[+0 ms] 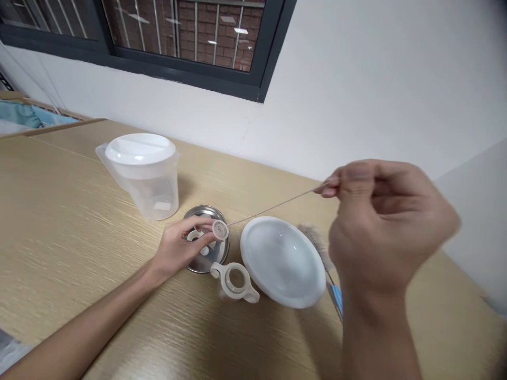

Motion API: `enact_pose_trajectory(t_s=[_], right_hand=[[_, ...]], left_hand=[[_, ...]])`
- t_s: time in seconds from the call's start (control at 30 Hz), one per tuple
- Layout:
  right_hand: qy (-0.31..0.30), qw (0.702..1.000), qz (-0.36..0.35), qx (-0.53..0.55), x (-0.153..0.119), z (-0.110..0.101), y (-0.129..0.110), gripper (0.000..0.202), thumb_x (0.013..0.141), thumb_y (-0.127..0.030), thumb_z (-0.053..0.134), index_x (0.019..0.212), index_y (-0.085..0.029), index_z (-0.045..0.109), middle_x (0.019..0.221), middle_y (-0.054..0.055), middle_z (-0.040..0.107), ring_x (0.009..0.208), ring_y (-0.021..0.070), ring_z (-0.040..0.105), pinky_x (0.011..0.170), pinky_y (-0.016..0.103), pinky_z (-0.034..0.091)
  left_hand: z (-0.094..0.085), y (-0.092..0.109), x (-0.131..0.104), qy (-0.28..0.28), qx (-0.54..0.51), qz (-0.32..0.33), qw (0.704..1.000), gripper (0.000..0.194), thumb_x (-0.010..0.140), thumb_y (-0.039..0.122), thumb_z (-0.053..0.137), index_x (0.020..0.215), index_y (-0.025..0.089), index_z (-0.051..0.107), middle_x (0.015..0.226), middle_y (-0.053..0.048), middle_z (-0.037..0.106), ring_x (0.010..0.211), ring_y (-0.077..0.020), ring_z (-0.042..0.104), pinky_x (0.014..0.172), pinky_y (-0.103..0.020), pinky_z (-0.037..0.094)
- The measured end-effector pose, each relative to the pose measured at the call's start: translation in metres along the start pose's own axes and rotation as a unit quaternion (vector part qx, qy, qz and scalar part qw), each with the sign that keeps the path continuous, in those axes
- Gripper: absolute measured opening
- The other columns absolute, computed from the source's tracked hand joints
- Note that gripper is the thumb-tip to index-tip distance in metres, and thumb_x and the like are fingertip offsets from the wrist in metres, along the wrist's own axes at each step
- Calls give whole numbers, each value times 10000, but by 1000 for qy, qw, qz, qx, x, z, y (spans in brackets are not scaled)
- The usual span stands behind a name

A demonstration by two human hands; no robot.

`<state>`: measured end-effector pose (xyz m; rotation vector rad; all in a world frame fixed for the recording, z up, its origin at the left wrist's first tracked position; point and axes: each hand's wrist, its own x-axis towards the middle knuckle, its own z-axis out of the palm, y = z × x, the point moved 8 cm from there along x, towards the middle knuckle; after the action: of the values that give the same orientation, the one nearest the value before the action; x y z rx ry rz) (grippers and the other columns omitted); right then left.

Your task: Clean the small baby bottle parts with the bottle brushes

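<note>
My left hand (180, 244) is closed, pinching a small round whitish cap (220, 230) with concentric rings between thumb and fingers. A thin, straight wire-like rod (279, 203) runs from beside this cap up to my right hand (380, 221), whose fingertips pinch its far end. Whether the rod enters the cap is hard to make out. Beneath my left hand lies a round steel dish (206, 211) with small white parts (204, 250) in it, partly covered by the fingers. Close by stands a pale ring with two side handles (236, 279).
A white bowl (283, 258) sits right of the ring. Behind it lies a bristle brush (317, 240) with a blue handle (337, 298), partly hidden by my right arm. A lidded translucent jug (152, 182) stands back left. The white wall (301, 132) borders the wooden table (71, 221).
</note>
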<state>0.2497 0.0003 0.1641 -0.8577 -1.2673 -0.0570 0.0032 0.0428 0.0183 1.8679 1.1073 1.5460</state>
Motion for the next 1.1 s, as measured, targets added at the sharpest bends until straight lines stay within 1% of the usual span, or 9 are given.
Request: enact_pose_trajectory(t_s=[0.1, 0.27, 0.47, 0.6, 0.77, 0.97, 1.03, 1.1], right_hand=[[4, 1000, 3, -11, 4, -5, -1, 143, 964, -249, 632, 830, -206, 662, 732, 5, 628, 661, 147, 635, 661, 343, 557], [-22, 1000, 9, -1, 0, 3, 1, 129, 951, -234, 654, 824, -217, 666, 714, -1, 622, 653, 151, 633, 649, 348, 548], [-48, 999, 19, -11, -8, 14, 5, 105, 945, -210, 664, 841, -196, 661, 717, -11, 653, 662, 131, 645, 632, 307, 559], [-62, 998, 21, -21, -17, 24, 4, 107, 937, -192, 664, 830, -182, 654, 703, -24, 668, 638, 112, 659, 601, 259, 564], [-112, 993, 28, -14, -39, 45, 5, 110, 936, -185, 650, 826, -196, 650, 716, -41, 687, 633, 91, 658, 591, 219, 551], [-199, 979, 44, -2, -61, 69, 12, 125, 959, -227, 619, 840, -205, 649, 756, -21, 706, 683, 112, 672, 641, 254, 541], [-215, 976, 42, -7, -63, 73, 13, 130, 962, -226, 612, 840, -209, 654, 764, -14, 716, 698, 121, 680, 657, 266, 542], [-217, 975, 35, -18, -62, 73, 14, 134, 956, -225, 624, 828, -212, 659, 759, -15, 723, 709, 126, 688, 674, 271, 544]], left_hand=[[-3, 0, 1, 10, -8, 2, 1000, 188, 794, 175, 814, 972, 223, 780, 881, -9, 823, 741, -144, 768, 685, -191, 624], [-5, 5, 1, 14, -7, 7, 1000, 219, 790, 144, 812, 986, 236, 776, 895, 12, 825, 755, -122, 768, 696, -161, 615], [-4, 11, 1, 8, -4, 17, 1000, 201, 799, 153, 809, 979, 236, 774, 892, 13, 825, 744, -120, 766, 699, -161, 615], [-2, 8, -1, 2, -3, 11, 1000, 189, 805, 163, 807, 969, 249, 774, 894, 22, 823, 750, -120, 765, 698, -161, 613], [1, 3, -3, -8, 5, -18, 1000, 191, 809, 164, 799, 975, 254, 775, 901, 25, 824, 760, -127, 767, 696, -171, 613], [-2, 8, 0, 5, 2, -31, 1000, 173, 792, 167, 809, 940, 251, 781, 841, 25, 820, 706, -145, 761, 642, -200, 611], [-3, 8, 0, 9, 3, -31, 999, 174, 784, 171, 816, 937, 250, 787, 836, 16, 818, 714, -156, 761, 653, -219, 615], [-4, 6, -1, 15, 8, -29, 999, 179, 784, 167, 813, 943, 248, 794, 862, 2, 820, 755, -168, 765, 693, -238, 621]])
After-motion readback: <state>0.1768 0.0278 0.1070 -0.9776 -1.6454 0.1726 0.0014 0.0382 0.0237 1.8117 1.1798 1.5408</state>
